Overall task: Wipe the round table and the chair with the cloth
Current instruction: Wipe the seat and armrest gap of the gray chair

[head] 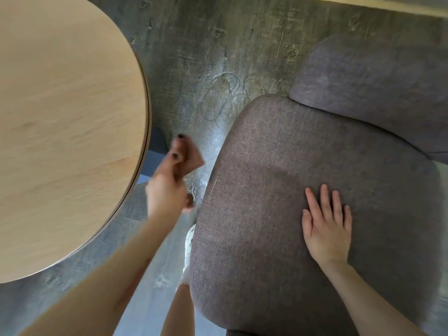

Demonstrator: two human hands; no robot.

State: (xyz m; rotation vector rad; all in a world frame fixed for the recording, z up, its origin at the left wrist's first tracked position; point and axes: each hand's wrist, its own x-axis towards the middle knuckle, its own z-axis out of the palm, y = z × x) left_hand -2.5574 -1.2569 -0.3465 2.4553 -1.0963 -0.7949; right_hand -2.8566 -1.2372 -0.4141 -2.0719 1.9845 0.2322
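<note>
The left hand (169, 190) hangs in the gap between the round table (68, 132) and the chair (278, 202), above the grey floor (206, 57), its grip closed on a small brownish cloth (192, 157) that is bunched between the curled fingers; the hand is blurred, so exactly how the fingers lie on the fabric is hard to tell. The cloth touches neither the light wooden surface nor the upholstery at this instant. The right hand (326, 223) lies flat on the chair's grey fabric seat, fingers straight and slightly spread, holding nothing, apparently steadying the chair. The cushioned backrest (378, 88) rises beyond the seat at the upper right. A foot in a pale shoe (189, 253) shows just beside the seat's near edge. As for progress, nothing in the view proves either piece has been wiped: the tabletop looks bare and dry, and the seat shows only a darker patch near the middle, which may be shadow rather than damp. With the cloth poised between the two and the free hand on the seat, my judgement is that the chair is the step in hand, seat and backrest remaining to be covered.
</note>
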